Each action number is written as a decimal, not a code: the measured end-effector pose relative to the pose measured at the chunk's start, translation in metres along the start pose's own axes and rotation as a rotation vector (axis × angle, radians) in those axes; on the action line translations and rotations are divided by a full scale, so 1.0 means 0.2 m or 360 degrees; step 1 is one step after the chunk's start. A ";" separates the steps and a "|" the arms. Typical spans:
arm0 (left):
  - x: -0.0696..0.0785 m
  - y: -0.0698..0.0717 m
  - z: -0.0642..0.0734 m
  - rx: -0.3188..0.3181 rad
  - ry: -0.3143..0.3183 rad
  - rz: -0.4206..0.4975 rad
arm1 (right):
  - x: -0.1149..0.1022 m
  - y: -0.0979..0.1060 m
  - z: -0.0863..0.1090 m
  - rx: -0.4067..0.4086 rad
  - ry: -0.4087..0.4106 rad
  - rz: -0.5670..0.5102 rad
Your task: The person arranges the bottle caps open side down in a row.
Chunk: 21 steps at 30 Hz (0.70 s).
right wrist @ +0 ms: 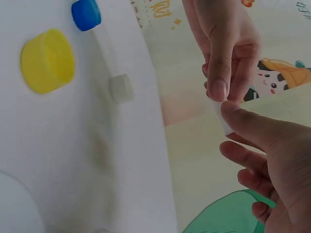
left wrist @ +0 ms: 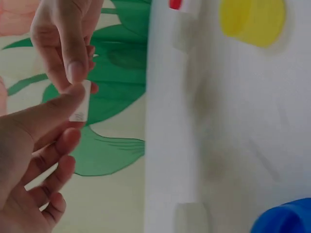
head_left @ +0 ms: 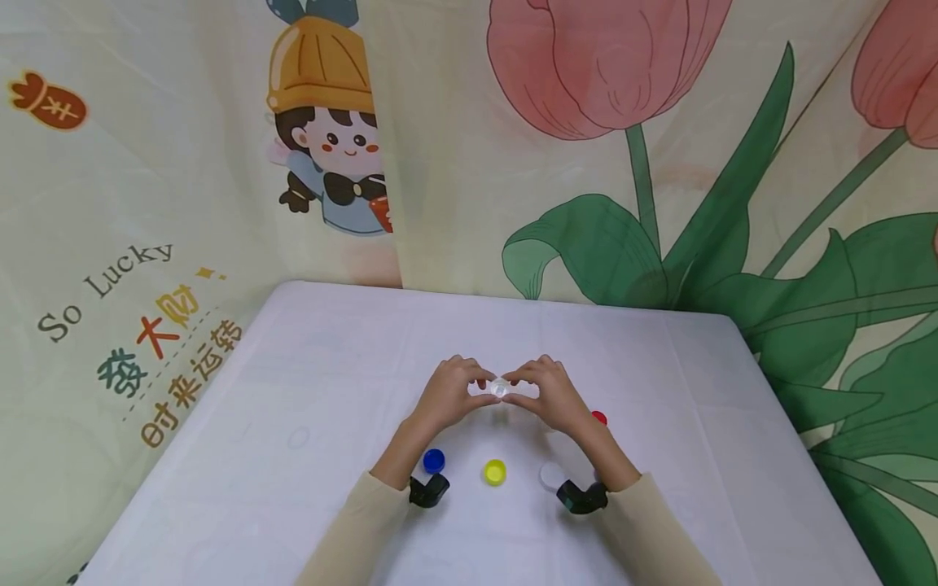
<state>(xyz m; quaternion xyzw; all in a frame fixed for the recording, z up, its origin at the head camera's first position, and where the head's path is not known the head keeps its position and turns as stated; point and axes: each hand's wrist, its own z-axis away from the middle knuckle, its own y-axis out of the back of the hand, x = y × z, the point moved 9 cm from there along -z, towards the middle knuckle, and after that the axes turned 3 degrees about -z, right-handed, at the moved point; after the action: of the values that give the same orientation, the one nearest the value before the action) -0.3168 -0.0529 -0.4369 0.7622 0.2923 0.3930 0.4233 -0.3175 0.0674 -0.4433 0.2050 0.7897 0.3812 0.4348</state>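
Both hands are raised above the table and meet at a small white cap (head_left: 500, 388). My left hand (head_left: 449, 396) pinches its left side between thumb and fingers. On its right side, my right hand (head_left: 548, 396) pinches it the same way. Seen edge-on in the left wrist view, the white cap (left wrist: 83, 104) shows faint marks near its lower end. In the right wrist view the fingertips cover part of the cap (right wrist: 221, 116).
On the white-covered table (head_left: 352, 350), nearer than the hands, lie a blue cap (head_left: 434, 461), a yellow cap (head_left: 494, 472) and a white cap (head_left: 551, 476). A red cap (head_left: 599, 417) shows beside the right forearm. A small whitish cap (right wrist: 121, 88) stands near the table's far edge.
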 end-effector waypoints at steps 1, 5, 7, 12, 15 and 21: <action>0.02 0.03 0.01 0.0038 -0.0019 0.0040 | -0.02 0.04 0.01 0.0041 0.0038 -0.0037; 0.10 0.14 0.04 0.0183 -0.0124 0.0242 | -0.12 0.17 0.07 0.0178 0.0192 -0.0149; 0.14 0.19 0.06 0.0246 -0.0191 0.0321 | -0.16 0.22 0.10 0.0229 0.0247 -0.0172; 0.22 0.29 0.11 0.0354 -0.0320 0.0418 | -0.26 0.31 0.16 0.0312 0.0360 -0.0211; 0.25 0.32 0.12 0.0364 -0.0347 0.0478 | -0.29 0.35 0.18 0.0345 0.0407 -0.0216; 0.23 0.30 0.11 0.0260 -0.0189 0.0746 | -0.32 0.38 0.20 0.0385 0.0455 -0.0207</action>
<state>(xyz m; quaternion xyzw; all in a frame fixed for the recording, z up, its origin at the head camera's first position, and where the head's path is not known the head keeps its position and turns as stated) -0.2673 -0.0542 -0.3764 0.8625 0.1130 0.4101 0.2739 -0.2500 0.0904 -0.3637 0.1480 0.8950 0.2799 0.3142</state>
